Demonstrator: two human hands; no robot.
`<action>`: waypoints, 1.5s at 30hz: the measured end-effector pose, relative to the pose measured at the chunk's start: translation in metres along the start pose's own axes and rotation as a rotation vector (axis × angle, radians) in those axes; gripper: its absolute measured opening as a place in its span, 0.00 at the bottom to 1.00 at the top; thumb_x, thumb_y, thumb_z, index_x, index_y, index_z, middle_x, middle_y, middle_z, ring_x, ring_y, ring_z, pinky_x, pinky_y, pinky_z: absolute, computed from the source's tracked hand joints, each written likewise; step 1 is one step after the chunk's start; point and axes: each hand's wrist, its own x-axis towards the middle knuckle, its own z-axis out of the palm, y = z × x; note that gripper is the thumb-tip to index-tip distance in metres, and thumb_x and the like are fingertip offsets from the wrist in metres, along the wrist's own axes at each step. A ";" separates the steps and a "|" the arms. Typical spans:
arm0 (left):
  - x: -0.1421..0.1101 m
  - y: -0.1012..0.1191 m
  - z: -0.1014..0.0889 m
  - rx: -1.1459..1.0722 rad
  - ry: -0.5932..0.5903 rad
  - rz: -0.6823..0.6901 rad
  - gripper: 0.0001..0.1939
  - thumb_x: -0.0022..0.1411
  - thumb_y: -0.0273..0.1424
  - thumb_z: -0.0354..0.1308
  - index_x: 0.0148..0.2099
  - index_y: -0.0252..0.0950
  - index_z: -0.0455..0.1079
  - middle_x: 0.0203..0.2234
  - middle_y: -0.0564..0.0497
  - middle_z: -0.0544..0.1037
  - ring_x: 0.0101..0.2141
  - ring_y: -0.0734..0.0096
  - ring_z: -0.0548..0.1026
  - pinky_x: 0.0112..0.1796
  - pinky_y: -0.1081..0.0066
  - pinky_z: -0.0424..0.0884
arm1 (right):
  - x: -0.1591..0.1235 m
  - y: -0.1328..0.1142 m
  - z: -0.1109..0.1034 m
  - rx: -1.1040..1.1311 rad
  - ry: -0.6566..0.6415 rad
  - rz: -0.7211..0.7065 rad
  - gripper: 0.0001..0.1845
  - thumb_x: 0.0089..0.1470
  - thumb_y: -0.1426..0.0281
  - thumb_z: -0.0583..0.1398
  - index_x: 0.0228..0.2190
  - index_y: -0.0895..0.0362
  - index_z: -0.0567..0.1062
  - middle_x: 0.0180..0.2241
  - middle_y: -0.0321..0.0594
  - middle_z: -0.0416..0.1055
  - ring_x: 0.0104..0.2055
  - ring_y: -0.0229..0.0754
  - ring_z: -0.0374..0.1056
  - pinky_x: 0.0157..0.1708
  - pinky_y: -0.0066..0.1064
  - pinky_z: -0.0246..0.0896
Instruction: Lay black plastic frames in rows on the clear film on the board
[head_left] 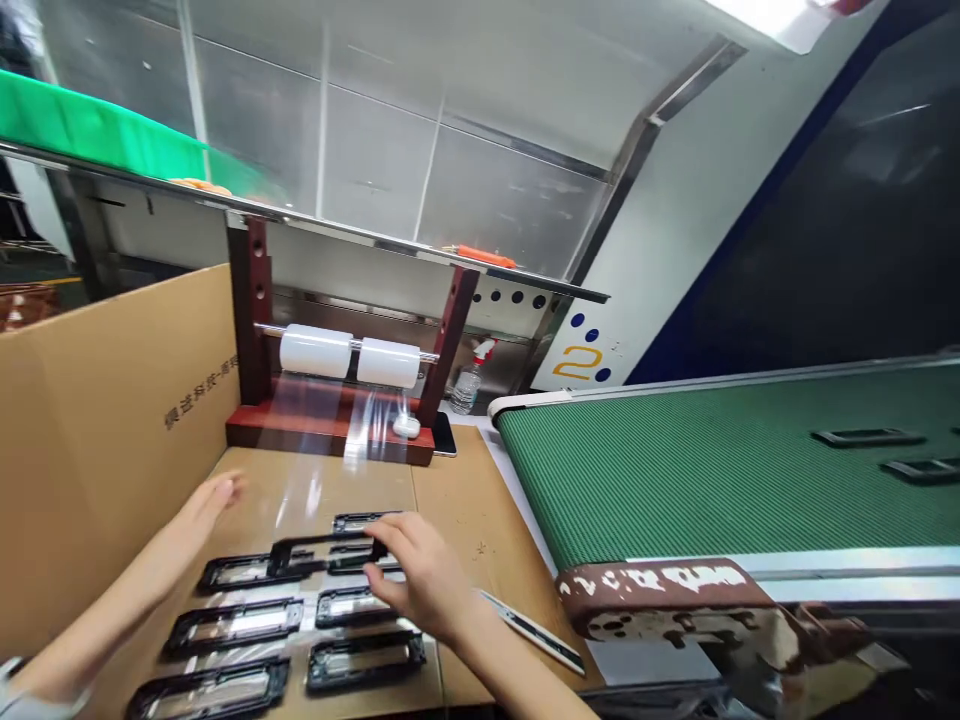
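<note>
My right hand (416, 575) pinches one end of a black rectangular plastic frame (322, 548), which is raised and tilted over the others. My left hand (214, 495) is slightly blurred beside the cardboard wall, with its fingers partly stretched out and nothing visible in them. Several similar black frames lie in two columns on the cardboard surface, among them a front left frame (210, 690) and a front right frame (366, 660). Clear film (300, 490) runs down from two white rolls, a left roll (316, 351) and a right roll (388, 362), toward the frames.
The rolls hang on a dark red stand (330, 435). A cardboard box wall (112, 400) borders the left side. To the right runs a green conveyor belt (675, 480) carrying black frames. A utility knife (532, 632), spray bottle (466, 385) and phone (444, 436) lie around the surface.
</note>
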 end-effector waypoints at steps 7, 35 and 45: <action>0.030 -0.011 -0.002 -0.072 -0.098 -0.228 0.31 0.66 0.53 0.44 0.53 0.32 0.68 0.32 0.48 0.82 0.34 0.62 0.81 0.47 0.55 0.71 | 0.044 0.009 0.078 -0.025 -0.125 0.082 0.17 0.50 0.74 0.63 0.44 0.56 0.72 0.41 0.43 0.72 0.44 0.45 0.69 0.45 0.36 0.68; -0.035 -0.023 0.012 0.514 -0.255 0.344 0.29 0.62 0.49 0.48 0.60 0.42 0.67 0.63 0.48 0.63 0.64 0.57 0.57 0.64 0.53 0.47 | 0.055 0.003 0.096 -0.037 -0.259 0.179 0.16 0.51 0.74 0.66 0.43 0.59 0.73 0.42 0.45 0.71 0.46 0.47 0.68 0.48 0.37 0.65; -0.029 -0.068 0.006 0.901 -0.292 0.403 0.34 0.63 0.51 0.45 0.64 0.37 0.59 0.64 0.46 0.59 0.63 0.50 0.56 0.61 0.45 0.54 | -0.015 0.008 -0.026 -0.036 -0.121 0.212 0.11 0.55 0.75 0.64 0.41 0.54 0.74 0.40 0.39 0.74 0.44 0.43 0.69 0.45 0.33 0.65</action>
